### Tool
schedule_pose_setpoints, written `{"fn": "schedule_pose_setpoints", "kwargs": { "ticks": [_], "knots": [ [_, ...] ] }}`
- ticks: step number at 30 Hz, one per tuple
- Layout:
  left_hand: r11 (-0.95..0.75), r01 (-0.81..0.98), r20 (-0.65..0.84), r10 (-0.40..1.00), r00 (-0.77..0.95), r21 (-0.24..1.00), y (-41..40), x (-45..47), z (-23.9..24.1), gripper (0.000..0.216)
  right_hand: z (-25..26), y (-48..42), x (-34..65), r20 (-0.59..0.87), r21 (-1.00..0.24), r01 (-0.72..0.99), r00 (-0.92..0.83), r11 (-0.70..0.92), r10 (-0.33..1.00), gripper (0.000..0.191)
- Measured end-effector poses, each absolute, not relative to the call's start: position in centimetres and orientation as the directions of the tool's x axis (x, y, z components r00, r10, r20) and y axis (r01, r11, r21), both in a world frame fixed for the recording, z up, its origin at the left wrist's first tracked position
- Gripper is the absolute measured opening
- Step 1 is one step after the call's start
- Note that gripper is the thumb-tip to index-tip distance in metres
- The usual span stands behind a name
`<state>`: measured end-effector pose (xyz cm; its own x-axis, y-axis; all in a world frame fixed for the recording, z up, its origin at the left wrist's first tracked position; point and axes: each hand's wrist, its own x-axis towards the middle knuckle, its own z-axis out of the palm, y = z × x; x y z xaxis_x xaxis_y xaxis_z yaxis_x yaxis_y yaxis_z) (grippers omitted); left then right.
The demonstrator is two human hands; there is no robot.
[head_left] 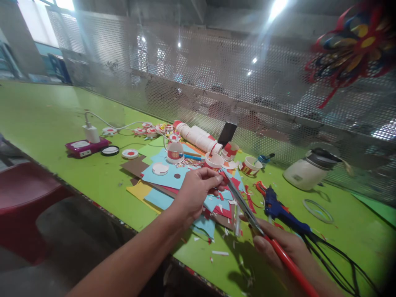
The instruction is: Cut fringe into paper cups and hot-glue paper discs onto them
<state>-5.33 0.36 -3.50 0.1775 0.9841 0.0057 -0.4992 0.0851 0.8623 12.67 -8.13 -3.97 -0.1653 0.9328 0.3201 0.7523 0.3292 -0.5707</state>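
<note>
My left hand (pixel 198 187) is closed in a pinch on a small red piece of paper (pixel 224 178), most of it hidden by the fingers. My right hand (pixel 286 247) grips a pair of scissors (pixel 243 203) with red handles. The blades point up and left, and their tips reach the red piece at my left fingertips. Below my left hand lies a stack of coloured paper (pixel 163 179) in blue, brown, yellow and red. Just behind the fingertips stands a red and white paper cup (pixel 213 161).
A blue hot glue gun (pixel 278 210) with black cable lies right of the scissors. Behind are a stack of paper cups (pixel 198 138), a white kettle (pixel 309 171) and a tape roll (pixel 318 211). A power strip (pixel 86 146) with a plugged charger sits left. Paper scraps litter the green table (pixel 148 214).
</note>
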Motion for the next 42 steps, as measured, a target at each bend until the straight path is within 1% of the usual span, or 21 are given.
{"fn": "schedule_pose_setpoints", "kwargs": {
  "ticks": [5, 11, 16, 21, 23, 26, 31, 34, 38, 42],
  "knots": [
    [0.081, -0.492, 0.01, 0.984, 0.18, 0.867, 0.5, -5.3, -3.6, 0.006, -3.7, -8.2, 12.9, 0.29, -0.515, 0.792, -0.197, 0.326, 0.937, 0.044],
    [0.094, -0.486, 0.009, 0.979, 0.205, 0.869, 0.4, -5.3, -3.9, 0.007, -3.6, -8.0, 13.3, 0.208, -0.522, 0.813, -0.172, 0.258, 0.963, 0.04],
    [0.09, -0.495, 0.023, 0.976, 0.217, 0.864, 0.3, -5.2, -3.9, 0.007, -3.6, -7.9, 13.4, 0.193, -0.62, 0.767, -0.052, 0.162, 0.98, 0.046],
    [0.088, -0.51, 0.041, 0.971, 0.235, 0.856, 0.2, -5.0, -3.9, 0.009, -3.8, -7.6, 13.4, 0.179, -0.68, 0.724, 0.011, 0.116, 0.984, 0.047],
    [0.076, -0.501, 0.051, 0.971, 0.235, 0.862, 0.2, -5.0, -3.9, 0.009, -4.0, -7.4, 13.5, 0.201, -0.687, 0.72, 0.051, 0.104, 0.978, 0.045],
    [0.072, -0.473, 0.041, 0.974, 0.224, 0.878, 0.3, -5.0, -3.9, 0.009, -4.3, -6.9, 13.7, 0.231, -0.665, 0.739, 0.069, 0.105, 0.971, 0.042],
    [0.025, -0.461, 0.067, 0.981, 0.182, 0.887, 0.9, -5.0, -4.4, 0.008, -4.4, -6.3, 14.1, 0.279, -0.631, 0.767, 0.087, 0.114, 0.956, 0.045],
    [-0.003, -0.488, 0.087, 0.985, 0.148, 0.873, 1.3, -5.0, -4.7, 0.008, -4.2, -6.1, 14.5, 0.326, -0.654, 0.748, 0.138, 0.117, 0.935, 0.047],
    [0.027, -0.515, 0.035, 0.993, 0.11, 0.857, 1.7, -5.1, -4.9, 0.007, -4.5, -5.6, 15.3, 0.43, -0.699, 0.693, 0.211, 0.177, 0.878, 0.049],
    [0.026, -0.477, 0.028, 0.994, 0.105, 0.878, 1.8, -5.1, -4.8, 0.009, -4.9, -5.1, 16.0, 0.448, -0.727, 0.656, 0.23, 0.203, 0.864, 0.049]
  ]
}}
